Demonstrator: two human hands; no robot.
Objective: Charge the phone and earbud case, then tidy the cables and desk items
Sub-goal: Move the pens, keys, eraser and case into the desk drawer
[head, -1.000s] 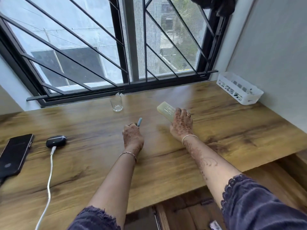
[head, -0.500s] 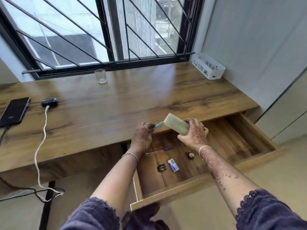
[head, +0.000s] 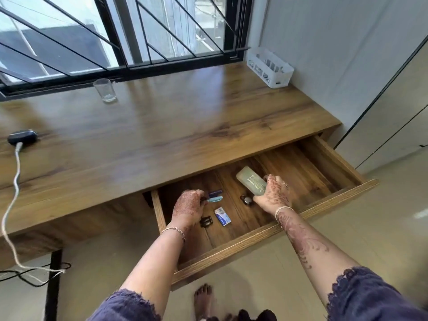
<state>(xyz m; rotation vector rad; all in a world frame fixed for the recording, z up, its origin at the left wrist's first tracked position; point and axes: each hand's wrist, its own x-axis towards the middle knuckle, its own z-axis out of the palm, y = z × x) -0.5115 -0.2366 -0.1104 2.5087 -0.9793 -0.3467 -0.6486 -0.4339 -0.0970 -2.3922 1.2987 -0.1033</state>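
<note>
Charging looks partly done: at the left of the tabletop (head: 162, 126) the earbud case (head: 22, 136) sits plugged into a white cable (head: 16, 181) that trails loose to the floor; the phone is out of view. In the open drawer (head: 278, 230), the left hand (head: 188, 205) pinches a blue pen (head: 215, 199) in a narrow grip, and the right hand (head: 275, 193) wraps its grip round a bottle (head: 250, 180), both apparently being stowed.

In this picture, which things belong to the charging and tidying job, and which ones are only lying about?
Job in hand: earbud case with its white cable; pale bottle held by the right hand; blue pen held by the left hand; open drawer.

Lying about: glass and white basket on the desk; small box, dark clip and round dark item in the drawer.
</note>
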